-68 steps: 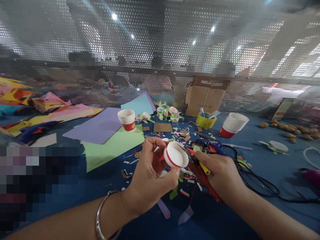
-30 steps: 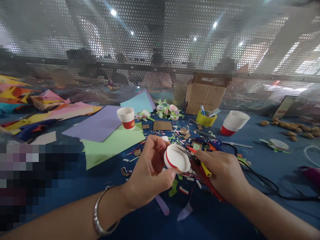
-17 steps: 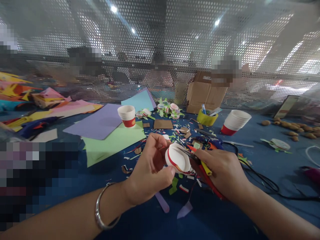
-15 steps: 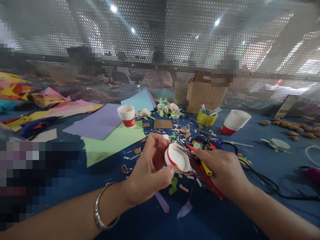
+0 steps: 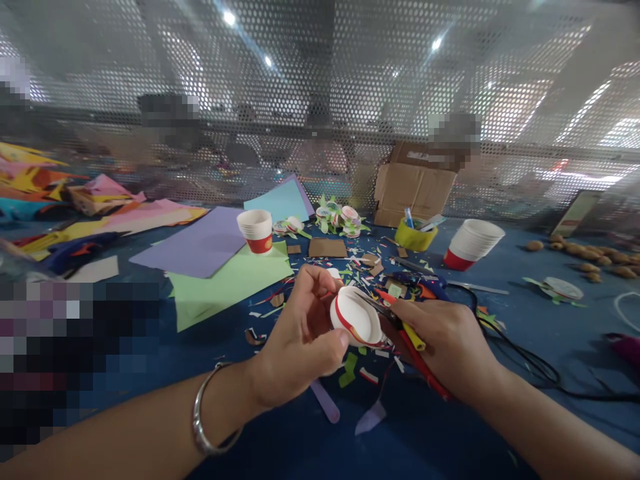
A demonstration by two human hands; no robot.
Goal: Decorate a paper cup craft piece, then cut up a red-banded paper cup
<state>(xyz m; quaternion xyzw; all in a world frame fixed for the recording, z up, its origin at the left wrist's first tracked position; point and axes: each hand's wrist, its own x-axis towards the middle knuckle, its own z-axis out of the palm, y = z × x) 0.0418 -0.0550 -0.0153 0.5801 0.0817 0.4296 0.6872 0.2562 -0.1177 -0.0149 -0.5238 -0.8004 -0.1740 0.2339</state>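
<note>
My left hand (image 5: 300, 340), with a silver bangle at the wrist, grips a cut-down white paper cup base (image 5: 357, 319) with a red band, its hollow side facing me. In my right hand (image 5: 440, 333) are red-and-yellow-handled scissors (image 5: 417, 350), whose dark blades lie at the cup's upper right rim. Paper scraps (image 5: 369, 375) in white, red and green lie under and around both hands. A purple strip (image 5: 325, 402) lies below the cup.
Stacked paper cups stand left (image 5: 257, 231) and right (image 5: 473, 245). Behind are a yellow pen holder (image 5: 416, 235), a cardboard box (image 5: 415, 193) and small paper turtles (image 5: 340, 217). A black cable (image 5: 530, 363) runs right. Coloured sheets (image 5: 200, 243) lie left.
The view has shifted very slightly. Both hands, the cup base and the scissors hold nearly the same position.
</note>
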